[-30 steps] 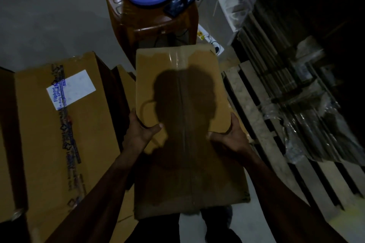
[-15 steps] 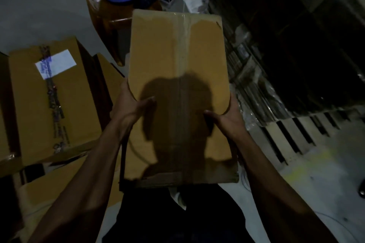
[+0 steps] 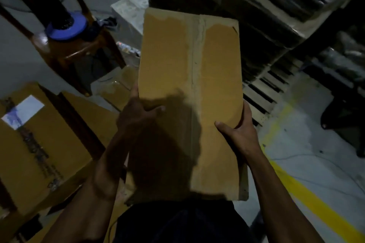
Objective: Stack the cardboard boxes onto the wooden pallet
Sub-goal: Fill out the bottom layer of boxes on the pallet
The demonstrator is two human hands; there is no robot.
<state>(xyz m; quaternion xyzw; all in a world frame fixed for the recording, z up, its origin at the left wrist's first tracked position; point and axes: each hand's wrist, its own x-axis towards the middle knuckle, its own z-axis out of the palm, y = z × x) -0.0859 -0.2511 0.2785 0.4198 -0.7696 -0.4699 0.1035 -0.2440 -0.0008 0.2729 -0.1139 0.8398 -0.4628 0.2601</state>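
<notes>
The cardboard box (image 3: 189,92) is held up in front of the person, gripped between the left hand (image 3: 136,116) on its left edge and the right hand (image 3: 239,132) on its right edge, thumbs on top, with the wooden pallet (image 3: 264,92) on the floor beyond to the right.

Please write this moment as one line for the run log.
step: carrying | left hand: grips box | right hand: grips box | pallet: ahead right, box not placed

Wrapped stack (image 3: 256,16) over pallet (image 3: 262,92)
</notes>
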